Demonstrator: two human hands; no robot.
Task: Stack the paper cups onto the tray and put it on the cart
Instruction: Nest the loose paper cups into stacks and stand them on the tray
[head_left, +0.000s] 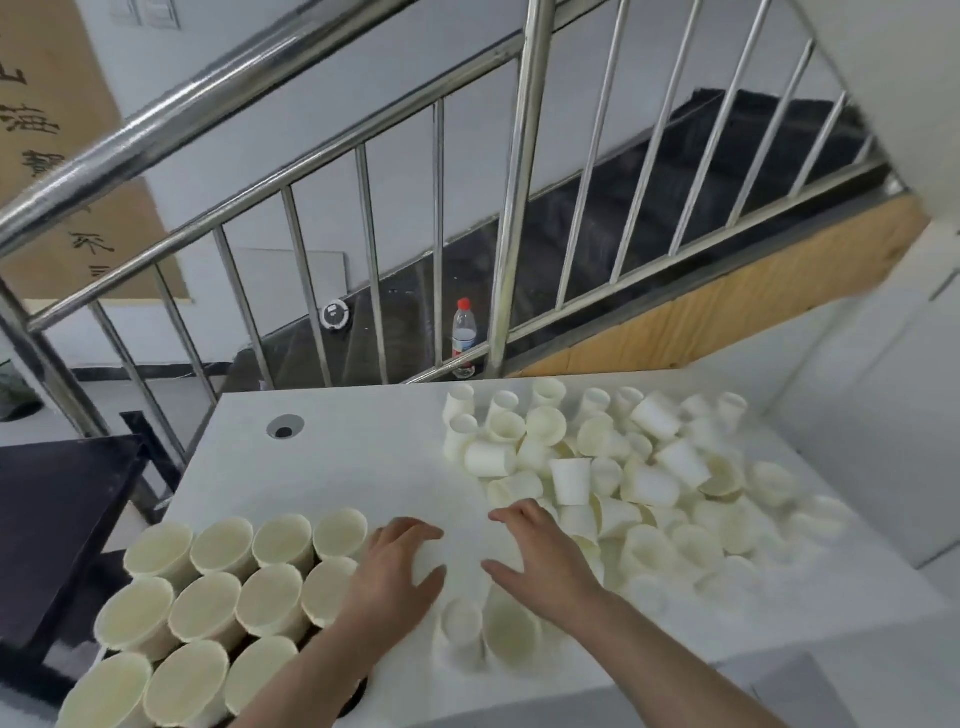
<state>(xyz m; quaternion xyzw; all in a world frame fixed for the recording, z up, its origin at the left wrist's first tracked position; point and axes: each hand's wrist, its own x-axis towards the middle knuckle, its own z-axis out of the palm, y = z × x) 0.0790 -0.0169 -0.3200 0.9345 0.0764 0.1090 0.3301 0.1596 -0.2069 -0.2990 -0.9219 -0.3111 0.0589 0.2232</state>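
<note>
Several cream paper cups (270, 597) stand upright in rows on a dark tray, of which only a corner (358, 695) shows at the lower left. A big loose pile of paper cups (634, 478) covers the right of the white table (343, 467). My left hand (400, 566) is beside the tray's right edge, its fingers and thumb curled round a blurred white cup (428, 561). My right hand (540, 551) hovers at the pile's near left edge with fingers spread and holds nothing. Two upright cups (511, 631) stand just below my hands.
A dark flat surface (52, 519) lies lower than the table at the left. A steel stair railing (514, 208) runs right behind the table, with a water bottle (464, 338) on the floor beyond it. A round cable hole (284, 427) is in the tabletop.
</note>
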